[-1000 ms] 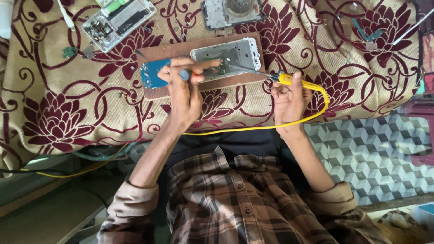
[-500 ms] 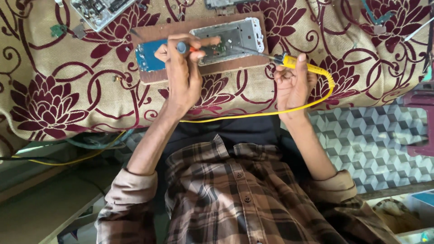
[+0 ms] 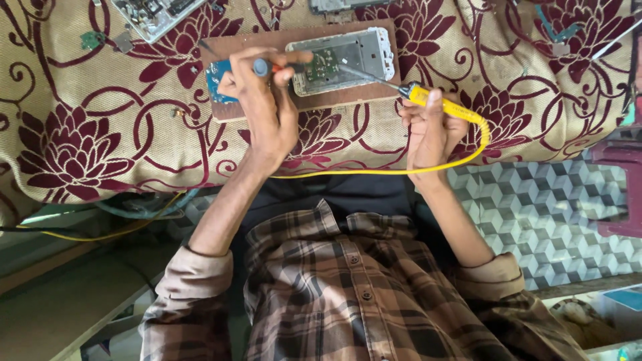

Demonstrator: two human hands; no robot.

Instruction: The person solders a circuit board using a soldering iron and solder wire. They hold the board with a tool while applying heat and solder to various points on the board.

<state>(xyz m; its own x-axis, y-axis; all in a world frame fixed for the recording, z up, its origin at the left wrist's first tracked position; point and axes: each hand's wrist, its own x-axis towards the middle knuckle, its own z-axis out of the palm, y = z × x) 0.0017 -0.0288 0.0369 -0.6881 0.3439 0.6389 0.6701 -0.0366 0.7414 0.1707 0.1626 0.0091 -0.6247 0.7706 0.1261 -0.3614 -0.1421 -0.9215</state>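
Yellow soldering iron point(image 3: 441, 105) gripped in closed right hand point(image 3: 431, 130), tip on opened phone point(image 3: 341, 59) | left hand point(image 3: 264, 100) pinching blue-capped tool point(image 3: 262, 67) | phone lies on brown board point(image 3: 304, 103), floral cloth point(image 3: 100, 120)

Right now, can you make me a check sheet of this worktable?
Surface: flowered cloth, brown board on it.
Job's things: opened phone on the board; blue circuit board beside it.
Clutter: another opened device; small loose parts.
Grippers: left hand fingers grip a blue-ended tool; right hand holds a yellow soldering iron, tip at the phone.
Cables: yellow cord from the iron; wires below the cloth.
Surroundings: cube-patterned floor.
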